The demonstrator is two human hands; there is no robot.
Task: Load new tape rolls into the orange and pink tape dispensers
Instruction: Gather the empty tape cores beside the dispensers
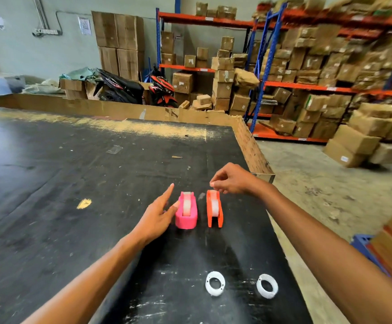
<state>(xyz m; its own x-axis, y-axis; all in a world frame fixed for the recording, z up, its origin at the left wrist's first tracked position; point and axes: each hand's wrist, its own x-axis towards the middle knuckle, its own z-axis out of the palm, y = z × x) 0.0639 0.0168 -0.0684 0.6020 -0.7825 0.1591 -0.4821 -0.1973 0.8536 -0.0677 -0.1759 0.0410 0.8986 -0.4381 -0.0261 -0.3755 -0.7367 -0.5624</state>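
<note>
Pink plastic tape dispenser (186, 212) and orange plastic tape dispenser (214, 209) stand side by side, a narrow gap apart, on the black scuffed surface (73, 174), each with a whitish tape roll seated in it. The left hand (158, 212) is spread open with fingers extended, its thumb tip touching the pink dispenser's left side and the index finger pointing past it; it grips nothing. The right hand (230, 178) hovers over the far end of the orange dispenser with thumb and fingertips pinched close together; whether a tape end lies between them cannot be told. Nearer the person, two white empty tape cores (215, 283) (267, 286) lie flat, well apart from the dispensers. The surface's right edge runs close beside the orange dispenser and the right-hand core, with a raised cardboard rim (251, 146) farther along. Left of the pink dispenser the black top lies broad and open.
</note>
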